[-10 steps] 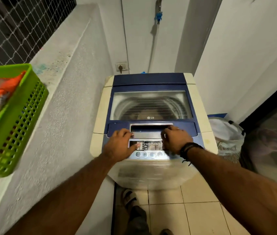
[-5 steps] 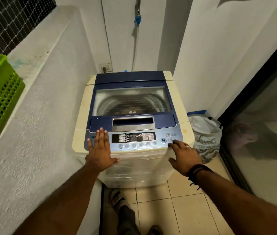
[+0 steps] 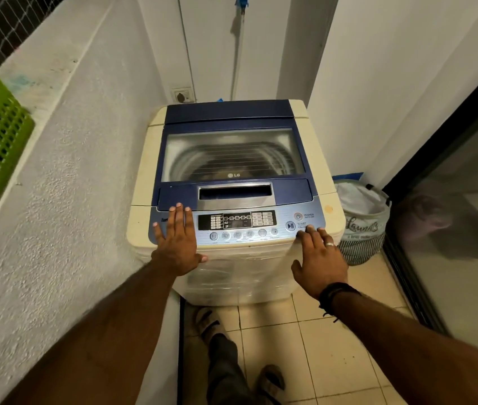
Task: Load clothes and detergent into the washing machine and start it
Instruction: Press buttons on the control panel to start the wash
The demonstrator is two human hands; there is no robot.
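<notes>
Two hands flat, holding nothing, left hand [image 3: 177, 244], right hand [image 3: 319, 258], one washing machine [image 3: 231, 182], lid closed

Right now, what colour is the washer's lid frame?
Dark blue, framing a clear window; the lid shows best in the head view.

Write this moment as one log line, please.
lid: blue glass-windowed lid closed | left hand: flat on control panel | right hand: fingertips by start/pause button | next: probably press start

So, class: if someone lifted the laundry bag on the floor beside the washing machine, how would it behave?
The laundry bag would probably sag, since its cloth sides look soft and creased. It seems light for its size. On its loop handle it would likely swing.
</notes>
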